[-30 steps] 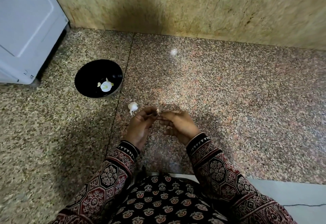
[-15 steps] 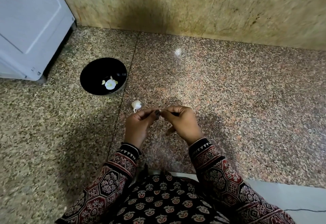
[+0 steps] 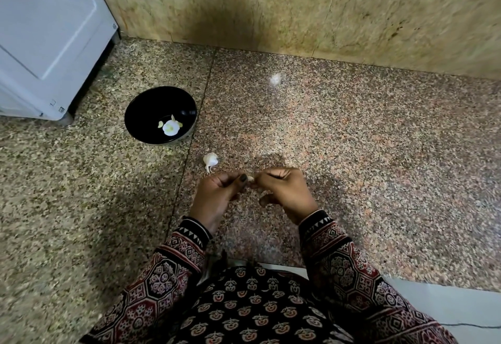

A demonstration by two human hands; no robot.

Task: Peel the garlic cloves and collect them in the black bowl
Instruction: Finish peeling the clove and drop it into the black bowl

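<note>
Over the speckled granite counter my left hand [image 3: 217,194] and my right hand [image 3: 284,192] meet fingertip to fingertip. Between them they pinch a small pale garlic clove [image 3: 250,179], mostly hidden by the fingers. A white piece of garlic with papery skin [image 3: 210,160] lies on the counter just beyond my left hand. Further back on the left stands the black bowl [image 3: 141,110], holding a few pale peeled garlic pieces [image 3: 170,128] near its right side.
A white appliance [image 3: 46,37] stands at the back left, close to the bowl. A beige stone wall [image 3: 298,10] runs along the back of the counter. A light reflection [image 3: 275,79] shows on the granite. The counter's white front edge [image 3: 447,305] is at lower right.
Both hands stayed together on the clove, the fingers shifting slightly as they work it. The camera view drifted, so bowl and loose garlic appear a little further right.
</note>
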